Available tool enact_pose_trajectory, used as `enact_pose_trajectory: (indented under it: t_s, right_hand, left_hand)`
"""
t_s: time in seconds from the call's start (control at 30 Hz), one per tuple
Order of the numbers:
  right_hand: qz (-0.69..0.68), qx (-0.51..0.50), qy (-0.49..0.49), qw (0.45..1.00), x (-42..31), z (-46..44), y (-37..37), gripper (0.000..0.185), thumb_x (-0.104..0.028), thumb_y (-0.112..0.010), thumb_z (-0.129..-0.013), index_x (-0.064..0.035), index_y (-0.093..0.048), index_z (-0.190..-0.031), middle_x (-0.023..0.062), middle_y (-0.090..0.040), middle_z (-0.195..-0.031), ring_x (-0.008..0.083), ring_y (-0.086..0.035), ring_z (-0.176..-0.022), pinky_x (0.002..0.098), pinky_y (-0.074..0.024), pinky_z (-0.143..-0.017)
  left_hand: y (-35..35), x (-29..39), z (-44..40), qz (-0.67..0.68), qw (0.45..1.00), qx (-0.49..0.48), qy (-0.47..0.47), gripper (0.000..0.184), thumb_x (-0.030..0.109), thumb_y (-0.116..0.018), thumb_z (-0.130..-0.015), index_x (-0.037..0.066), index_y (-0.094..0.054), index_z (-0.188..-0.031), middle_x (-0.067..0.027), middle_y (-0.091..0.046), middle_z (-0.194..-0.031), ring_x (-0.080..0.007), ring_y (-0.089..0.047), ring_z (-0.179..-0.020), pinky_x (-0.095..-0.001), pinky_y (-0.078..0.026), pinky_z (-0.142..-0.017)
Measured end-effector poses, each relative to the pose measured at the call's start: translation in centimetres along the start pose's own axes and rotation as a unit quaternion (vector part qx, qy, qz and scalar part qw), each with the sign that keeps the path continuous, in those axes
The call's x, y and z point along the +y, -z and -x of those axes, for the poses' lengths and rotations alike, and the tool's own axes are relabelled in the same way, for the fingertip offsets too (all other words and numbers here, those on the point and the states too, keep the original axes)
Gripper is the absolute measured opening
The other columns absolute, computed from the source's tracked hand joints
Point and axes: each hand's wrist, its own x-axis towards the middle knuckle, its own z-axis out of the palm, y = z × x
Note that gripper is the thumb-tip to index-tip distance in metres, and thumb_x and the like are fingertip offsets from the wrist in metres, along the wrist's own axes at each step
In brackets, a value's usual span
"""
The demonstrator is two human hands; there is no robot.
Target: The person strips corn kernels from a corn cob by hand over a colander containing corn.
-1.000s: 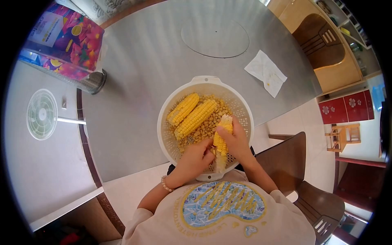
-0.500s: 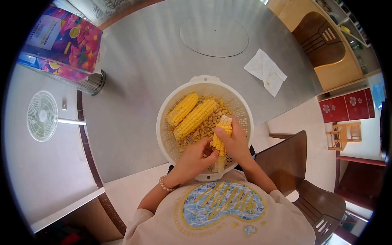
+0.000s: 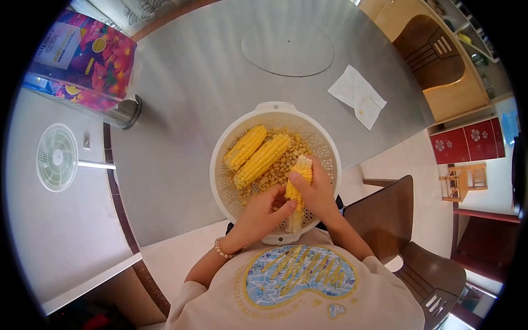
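Over the colander (image 3: 325, 158), at 4–5 o'clock, your R hand (image 3: 317, 191) clamps a cob (image 3: 300, 169), prob. to steady it; L hand (image 3: 266, 212) curls at 8 o'clock, pinch unclear; kernels (image 3: 276, 170) lie below, likely for easy collecting.

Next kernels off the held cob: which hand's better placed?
Left, probably: the left hand is at the lower yellow part of the held cob, while the right hand grips it higher up, seemingly steadying it.
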Motion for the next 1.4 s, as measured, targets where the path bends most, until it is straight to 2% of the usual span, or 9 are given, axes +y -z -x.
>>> enact_pose_trajectory:
  t_s: [0.33,0.53,0.73,0.93,1.0,1.13,1.2,1.3,1.4]
  right_hand:
    - [-0.071,0.018,0.0,0.997,0.3,0.0,-0.3,0.037,-0.023,-0.06,-0.083,0.0014,-0.046,-0.107,0.0175,-0.059,-0.088,0.0269,-0.059,-0.08,0.0364,-0.0455,-0.073]
    - [0.046,0.008,0.012,0.999,-0.2,0.2,-0.1,0.041,-0.023,-0.061,-0.082,0.0023,-0.046,-0.11,0.0183,-0.061,-0.085,0.0292,-0.062,-0.077,0.0366,-0.0476,-0.069]
    - [0.016,0.004,0.0,1.0,-0.4,0.2,-0.1,0.04,-0.024,-0.061,-0.083,0.0018,-0.046,-0.109,0.0183,-0.063,-0.084,0.0301,-0.063,-0.076,0.0375,-0.0481,-0.068]
    - [0.05,-0.006,0.032,0.998,-0.3,0.1,0.0,0.04,-0.023,-0.061,-0.083,0.0019,-0.046,-0.11,0.0172,-0.063,-0.085,0.0275,-0.063,-0.076,0.036,-0.0482,-0.068]
    - [-0.067,-0.03,-0.038,0.997,0.2,0.0,0.0,0.038,-0.022,-0.06,-0.084,0.0021,-0.047,-0.11,0.0155,-0.062,-0.088,0.0234,-0.061,-0.079,0.0339,-0.0475,-0.072]
    - [-0.118,-0.011,-0.018,0.993,1.1,0.1,-0.6,0.035,-0.021,-0.059,-0.085,0.002,-0.048,-0.108,0.0139,-0.06,-0.092,0.0203,-0.058,-0.083,0.0323,-0.0462,-0.075]
    - [-0.096,0.018,-0.024,0.995,0.5,0.1,-0.5,0.033,-0.022,-0.059,-0.085,0.0019,-0.049,-0.106,0.0139,-0.06,-0.094,0.0202,-0.057,-0.085,0.0323,-0.0455,-0.077]
    - [-0.089,0.025,-0.046,0.995,0.2,-0.1,-0.3,0.033,-0.022,-0.059,-0.086,0.0019,-0.049,-0.105,0.0133,-0.059,-0.094,0.0196,-0.057,-0.084,0.0324,-0.0458,-0.075]
    - [-0.064,0.027,-0.037,0.997,0.2,0.0,-0.4,0.038,-0.026,-0.06,-0.085,0.0018,-0.049,-0.107,0.0151,-0.06,-0.09,0.0232,-0.059,-0.079,0.0337,-0.0471,-0.072]
  left_hand:
    - [0.1,-0.6,0.1,0.013,0.999,0.015,0.047,0.034,0.02,-0.056,-0.088,-0.006,-0.054,-0.108,-0.0139,-0.064,-0.087,-0.0183,-0.062,-0.074,-0.0294,-0.049,-0.07]
    - [0.1,0.9,0.1,-0.011,1.0,0.006,0.012,0.034,0.019,-0.058,-0.085,-0.007,-0.055,-0.106,-0.0164,-0.062,-0.088,-0.0186,-0.061,-0.078,-0.0295,-0.048,-0.069]
    - [0.0,0.8,0.0,-0.021,1.0,0.009,0.008,0.036,0.023,-0.059,-0.083,-0.006,-0.056,-0.103,-0.0145,-0.063,-0.08,-0.0196,-0.061,-0.07,-0.0315,-0.048,-0.065]
    - [-0.2,0.9,0.1,-0.137,0.989,0.046,-0.01,0.024,0.014,-0.052,-0.083,-0.005,-0.058,-0.096,-0.0142,-0.06,-0.07,-0.0192,-0.058,-0.06,-0.0325,-0.046,-0.059]
    - [-0.1,0.0,0.1,-0.039,0.998,0.041,0.024,0.023,0.006,-0.045,-0.087,-0.006,-0.057,-0.102,-0.0103,-0.063,-0.086,-0.0148,-0.059,-0.067,-0.0275,-0.049,-0.065]
    - [0.3,-0.3,0.1,0.039,0.996,0.067,0.041,0.023,0.004,-0.042,-0.088,-0.006,-0.058,-0.101,-0.0112,-0.062,-0.09,-0.0165,-0.062,-0.075,-0.029,-0.051,-0.071]
    - [0.6,-0.5,-0.2,-0.107,0.978,0.112,-0.141,0.023,0.007,-0.046,-0.089,-0.004,-0.056,-0.106,-0.0121,-0.061,-0.095,-0.0161,-0.061,-0.084,-0.0295,-0.051,-0.076]
    - [0.1,0.4,0.1,-0.078,0.99,0.092,-0.07,0.035,0.024,-0.06,-0.083,0.0,-0.056,-0.108,-0.0134,-0.063,-0.098,-0.0217,-0.064,-0.084,-0.0319,-0.05,-0.075]
    - [0.2,1.0,0.2,-0.077,0.996,0.049,-0.018,0.049,0.029,-0.069,-0.075,-0.001,-0.053,-0.111,-0.0127,-0.064,-0.094,-0.0215,-0.064,-0.08,-0.0317,-0.051,-0.073]
